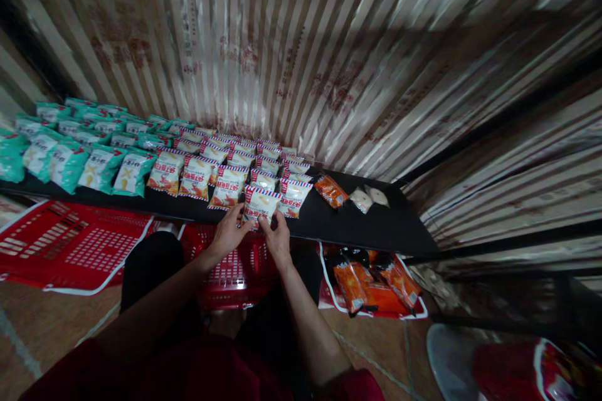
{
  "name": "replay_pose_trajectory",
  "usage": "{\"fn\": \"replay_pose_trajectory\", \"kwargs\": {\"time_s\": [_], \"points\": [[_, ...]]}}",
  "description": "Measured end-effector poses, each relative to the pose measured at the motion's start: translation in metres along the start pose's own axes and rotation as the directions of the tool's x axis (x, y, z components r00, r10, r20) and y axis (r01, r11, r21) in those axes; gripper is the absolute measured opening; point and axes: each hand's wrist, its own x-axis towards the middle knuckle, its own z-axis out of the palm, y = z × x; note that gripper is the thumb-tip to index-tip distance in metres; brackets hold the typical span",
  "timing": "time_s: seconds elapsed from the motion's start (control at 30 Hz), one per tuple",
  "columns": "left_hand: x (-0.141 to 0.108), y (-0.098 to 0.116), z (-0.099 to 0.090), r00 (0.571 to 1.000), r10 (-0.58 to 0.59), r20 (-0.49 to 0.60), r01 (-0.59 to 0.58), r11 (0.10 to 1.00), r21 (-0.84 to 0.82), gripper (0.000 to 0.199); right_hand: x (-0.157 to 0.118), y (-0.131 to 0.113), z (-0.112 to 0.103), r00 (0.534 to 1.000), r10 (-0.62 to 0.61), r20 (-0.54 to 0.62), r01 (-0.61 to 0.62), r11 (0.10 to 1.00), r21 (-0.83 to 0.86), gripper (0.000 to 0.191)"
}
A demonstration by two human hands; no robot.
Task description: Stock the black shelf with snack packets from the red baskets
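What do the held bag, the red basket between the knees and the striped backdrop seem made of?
The held bag looks like thin printed plastic film: flat top edge, puffed body. The red basket seems glossy moulded plastic, from its regular holes and highlight. The striped backdrop may be shiny plastic sheeting, given its creases and glints; coated cloth is possible.

A dark red sleeved top [202,366] occupies the lower centre; black trousers [153,272] show above. Left hand [229,233] and right hand [278,239] are bare.

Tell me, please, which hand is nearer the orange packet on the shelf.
Right. The right hand is left of the orange packet; the left hand is farther left.
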Motion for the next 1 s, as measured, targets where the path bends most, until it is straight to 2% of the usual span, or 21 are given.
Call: {"fn": "replay_pose_trajectory", "kwargs": {"time_s": [0.07, 0.17, 0.43, 0.57, 0.7, 1.0], "points": [[0.007, 0.004, -0.002, 0.999, -0.023, 0.048, 0.022, 1.0, 0.02, 0.058, 0.004, 0.0, 0.001, 0.999, -0.054, -0.002, 0.054, 0.996, -0.067, 0.039], [0.016, 0.008, -0.005, 0.994, -0.043, 0.104, 0.037, 0.998, 0.054, 0.063, 0.008, 0.0, 0.002, 0.998, -0.066, 0.007, 0.066, 0.987, -0.144, 0.04], [0.031, 0.013, -0.006, 0.985, -0.05, 0.168, 0.033, 0.994, 0.104, 0.055, 0.014, 0.002, 0.002, 0.999, -0.025, 0.032, 0.032, 0.968, -0.25, 0.041], [0.034, 0.016, -0.005, 0.983, -0.072, 0.168, 0.058, 0.994, 0.088, 0.051, 0.015, 0.002, 0.002, 1.0, 0.016, 0.014, -0.01, 0.944, -0.329, 0.04], [0.035, 0.02, -0.003, 0.985, -0.102, 0.138, 0.091, 0.993, 0.081, 0.048, 0.014, 0.0, 0.004, 1.0, -0.007, -0.027, -0.003, 0.946, -0.325, 0.041], [0.055, 0.027, 0.001, 0.994, -0.049, 0.094, 0.042, 0.996, 0.073, 0.041, 0.029, -0.005, 0.009, 0.995, -0.04, -0.092, 0.01, 0.951, -0.309, 0.043]]}}
